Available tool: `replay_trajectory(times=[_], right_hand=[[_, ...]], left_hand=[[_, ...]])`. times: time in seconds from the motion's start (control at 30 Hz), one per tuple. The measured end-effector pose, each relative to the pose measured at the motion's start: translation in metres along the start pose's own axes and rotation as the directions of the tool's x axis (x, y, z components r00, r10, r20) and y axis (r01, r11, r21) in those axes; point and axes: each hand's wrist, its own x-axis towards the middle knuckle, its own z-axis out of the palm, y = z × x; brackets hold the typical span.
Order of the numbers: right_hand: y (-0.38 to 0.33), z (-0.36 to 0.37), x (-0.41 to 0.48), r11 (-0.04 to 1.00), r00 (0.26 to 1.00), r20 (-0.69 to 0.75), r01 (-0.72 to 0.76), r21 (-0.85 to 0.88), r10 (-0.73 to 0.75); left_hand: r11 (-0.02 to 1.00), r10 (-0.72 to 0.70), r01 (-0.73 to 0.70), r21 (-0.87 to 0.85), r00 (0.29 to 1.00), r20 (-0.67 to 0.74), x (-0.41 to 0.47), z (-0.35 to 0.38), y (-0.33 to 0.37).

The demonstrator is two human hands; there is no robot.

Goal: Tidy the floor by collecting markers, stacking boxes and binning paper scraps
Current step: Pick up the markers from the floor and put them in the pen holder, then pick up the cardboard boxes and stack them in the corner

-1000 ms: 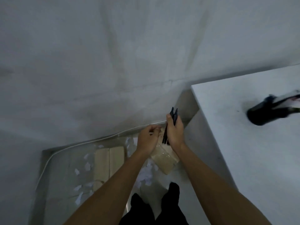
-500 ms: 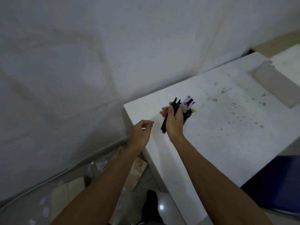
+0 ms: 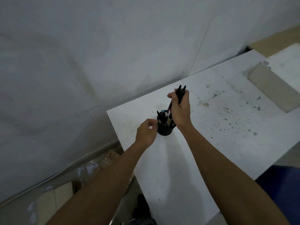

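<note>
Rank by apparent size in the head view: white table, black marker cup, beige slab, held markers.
1. white table
2. beige slab
3. black marker cup
4. held markers in the right hand, partly hidden, so their rank against the cup is unsure.

Right hand [image 3: 181, 109] grips markers [image 3: 180, 94] above black cup [image 3: 164, 131]; left hand [image 3: 146, 133] curled beside cup.

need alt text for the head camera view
A person's right hand grips a few black markers over a black cup holding more pens, on a stained white table. The curled left hand sits beside the cup. On the floor below left lie cardboard boxes and paper scraps.
</note>
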Motion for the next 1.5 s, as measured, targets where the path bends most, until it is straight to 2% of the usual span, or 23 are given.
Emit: replay_trajectory(times=[0.07, 0.17, 0.33, 0.53, 0.7, 0.83, 0.9, 1.0, 1.17, 1.33, 1.5], right_hand=[[0.008, -0.003, 0.000, 0.999, 0.999, 0.045, -0.009, -0.037, 0.010], [0.013, -0.011, 0.000, 0.997, 0.994, 0.082, 0.074, -0.003, -0.073], [0.014, -0.014, 0.002, 0.993, 0.993, 0.025, 0.114, 0.004, -0.114], [0.036, -0.017, -0.002, 0.950, 0.977, 0.120, 0.201, -0.238, -0.177], [0.057, -0.023, -0.012, 0.887, 0.973, 0.223, 0.151, -0.437, -0.056], [0.053, -0.021, -0.018, 0.827, 0.968, 0.247, 0.181, -0.533, -0.053], [0.048, -0.022, -0.023, 0.845, 0.977, 0.203, 0.166, -0.509, -0.070], [0.041, -0.024, -0.030, 0.874, 0.979, 0.073, 0.204, -0.441, -0.191], [0.020, -0.012, -0.038, 0.826, 0.930, -0.037, 0.305, -0.474, -0.365], [0.003, 0.025, -0.065, 0.787, 0.839, 0.055, 0.529, -0.317, -0.542], [0.003, 0.079, -0.118, 0.840, 0.844, 0.280, 0.513, -0.175, -0.457]], left_hand=[[1.000, -0.009, 0.009, 0.011, 1.000, -0.002, 0.006, 0.008, 0.001], [1.000, -0.022, 0.023, 0.010, 1.000, -0.018, 0.011, 0.014, 0.002], [0.999, -0.027, 0.027, 0.019, 1.000, -0.016, 0.015, 0.018, 0.002], [0.999, -0.029, 0.029, 0.016, 0.999, -0.018, 0.017, 0.020, 0.002], [0.998, -0.060, 0.060, 0.008, 0.998, -0.030, 0.018, 0.023, 0.001], [0.998, -0.064, 0.064, 0.003, 0.998, -0.023, 0.019, 0.022, 0.000], [0.998, -0.057, 0.057, -0.007, 0.998, -0.022, 0.019, 0.020, 0.000], [0.999, -0.052, 0.051, -0.017, 0.998, -0.043, 0.018, 0.019, 0.001], [0.998, -0.053, 0.051, -0.025, 0.993, -0.107, 0.009, 0.007, -0.005], [0.995, -0.062, 0.049, -0.091, 0.987, -0.146, -0.013, -0.024, -0.021], [0.983, -0.135, 0.100, -0.155, 0.963, -0.233, -0.046, -0.076, -0.063]])
